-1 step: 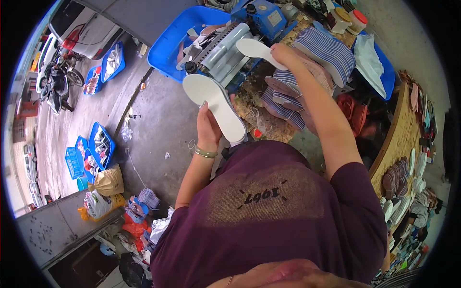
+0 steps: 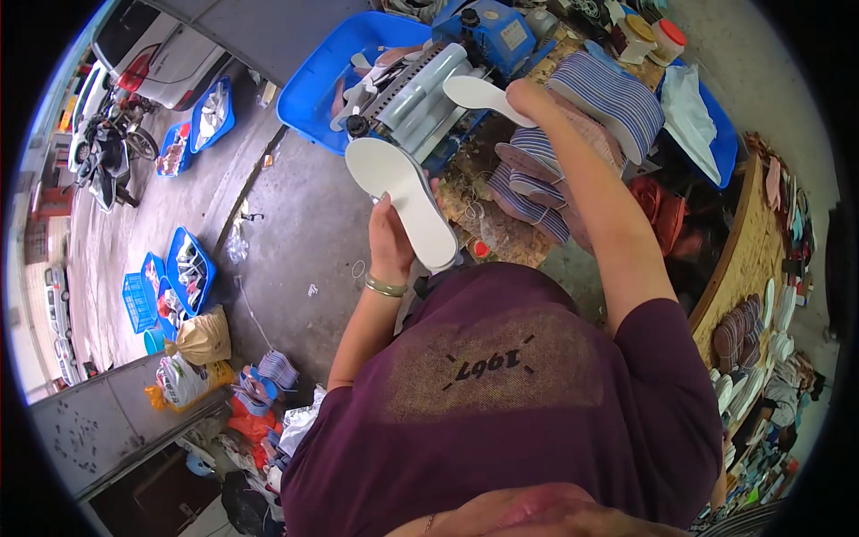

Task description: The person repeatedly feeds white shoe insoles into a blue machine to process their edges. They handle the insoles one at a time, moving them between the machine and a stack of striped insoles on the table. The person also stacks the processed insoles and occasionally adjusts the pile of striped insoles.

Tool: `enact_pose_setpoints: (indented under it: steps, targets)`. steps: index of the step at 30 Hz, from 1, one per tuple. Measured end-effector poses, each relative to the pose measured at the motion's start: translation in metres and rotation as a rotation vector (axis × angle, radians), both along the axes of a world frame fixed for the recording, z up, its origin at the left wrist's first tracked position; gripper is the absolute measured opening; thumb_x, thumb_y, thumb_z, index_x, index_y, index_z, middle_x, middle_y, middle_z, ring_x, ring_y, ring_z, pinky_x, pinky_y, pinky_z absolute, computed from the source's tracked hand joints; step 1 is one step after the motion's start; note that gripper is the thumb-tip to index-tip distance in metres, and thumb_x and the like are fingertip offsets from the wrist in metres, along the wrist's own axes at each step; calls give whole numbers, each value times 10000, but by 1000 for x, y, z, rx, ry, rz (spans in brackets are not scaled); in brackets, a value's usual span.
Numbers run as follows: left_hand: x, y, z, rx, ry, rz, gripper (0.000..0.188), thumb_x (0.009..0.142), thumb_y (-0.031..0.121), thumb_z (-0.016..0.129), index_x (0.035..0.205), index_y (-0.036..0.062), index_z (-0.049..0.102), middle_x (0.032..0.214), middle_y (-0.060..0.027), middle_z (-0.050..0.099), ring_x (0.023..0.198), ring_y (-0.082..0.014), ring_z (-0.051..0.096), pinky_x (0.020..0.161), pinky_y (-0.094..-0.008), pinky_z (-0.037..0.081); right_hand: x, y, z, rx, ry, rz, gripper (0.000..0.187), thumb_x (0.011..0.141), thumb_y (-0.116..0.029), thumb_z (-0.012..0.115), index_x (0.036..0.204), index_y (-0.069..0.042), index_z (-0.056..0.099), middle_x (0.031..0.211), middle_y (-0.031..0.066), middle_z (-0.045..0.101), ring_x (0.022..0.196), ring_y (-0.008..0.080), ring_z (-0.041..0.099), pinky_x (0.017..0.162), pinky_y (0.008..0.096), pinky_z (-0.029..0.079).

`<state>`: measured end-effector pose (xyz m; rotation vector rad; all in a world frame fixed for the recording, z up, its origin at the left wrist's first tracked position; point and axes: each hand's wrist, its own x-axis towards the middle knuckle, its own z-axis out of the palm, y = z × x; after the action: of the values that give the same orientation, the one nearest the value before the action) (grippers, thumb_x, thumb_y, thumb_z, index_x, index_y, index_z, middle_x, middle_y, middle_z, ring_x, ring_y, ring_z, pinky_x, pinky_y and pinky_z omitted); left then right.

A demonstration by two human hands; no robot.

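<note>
My left hand [image 2: 391, 243] is closed around white insoles [image 2: 413, 208], held in front of me with the thumb on top. An edge below the top one suggests more than one; I cannot tell how many. My right hand [image 2: 531, 100] grips the narrow end of another white insole [image 2: 474, 91]. Its broad end hangs by the metal rollers [image 2: 429, 85] of a blue machine [image 2: 488, 36]; whether it touches them I cannot tell. My right fingertips are partly hidden. Under my right forearm lie blue-and-white striped sole pieces [image 2: 604, 94] in stacks.
A blue tub [image 2: 300, 103] of cut pieces stands behind the rollers. The worn wooden bench [image 2: 501, 228] carries rubber bands and a red cap [image 2: 480, 249]. Lidded jars [image 2: 667, 40] stand at the far right, near a blue bin [image 2: 725, 148]. More blue crates [image 2: 190, 268] sit on the floor at left.
The insoles in my left hand have shifted very slightly to the right. My right hand and its insole are nearly in the same place.
</note>
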<state>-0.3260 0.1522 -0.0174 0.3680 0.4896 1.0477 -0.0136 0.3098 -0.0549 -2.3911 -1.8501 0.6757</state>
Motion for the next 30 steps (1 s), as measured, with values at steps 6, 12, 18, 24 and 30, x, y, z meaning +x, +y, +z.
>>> enact_pose_setpoints:
  steps: [6, 12, 18, 24, 30]
  targets:
    - [-4, 0, -11, -84, -317, -15, 718, 869, 309, 566, 1390, -88, 273, 1320, -223, 434, 1029, -247, 561, 896, -350, 499, 16, 49, -57, 44, -29, -11, 353, 802, -85, 504, 1123, -68, 651, 1106, 237, 622, 1017, 358, 612, 856, 442, 480]
    - [1, -5, 1, -195, -290, 85, 615, 925, 382, 546, 1370, 3, 357, 1271, -163, 524, 994, -219, 601, 853, -336, 523, -39, -7, -13, 544, 158, 64, 339, 834, -166, 605, 1154, -55, 595, 1072, 170, 602, 989, 369, 589, 846, 456, 477]
    - [3, 2, -22, -31, 95, 122, 507, 948, 338, 548, 1345, 73, 377, 1242, -89, 534, 1035, -209, 575, 885, -370, 504, -123, -137, 46, -5, 968, 333, 761, 768, -333, 733, 1390, -57, 393, 1177, 182, 578, 1031, 274, 606, 877, 372, 472]
    - [15, 2, -29, 96, 339, 210, 489, 924, 201, 614, 1332, 114, 359, 1162, -41, 534, 1023, -173, 561, 880, -341, 487, -121, -178, 53, -16, 870, 410, 903, 726, -348, 757, 1432, -5, 312, 1128, 249, 612, 961, 304, 644, 852, 350, 487]
    - [2, 6, -34, 195, 521, 116, 701, 873, 197, 678, 1428, 86, 264, 1284, -72, 489, 1148, -169, 491, 998, -324, 394, -115, -180, 53, -158, 971, 447, 854, 755, -249, 739, 1456, -49, 295, 1011, 167, 663, 766, 195, 664, 701, 297, 513]
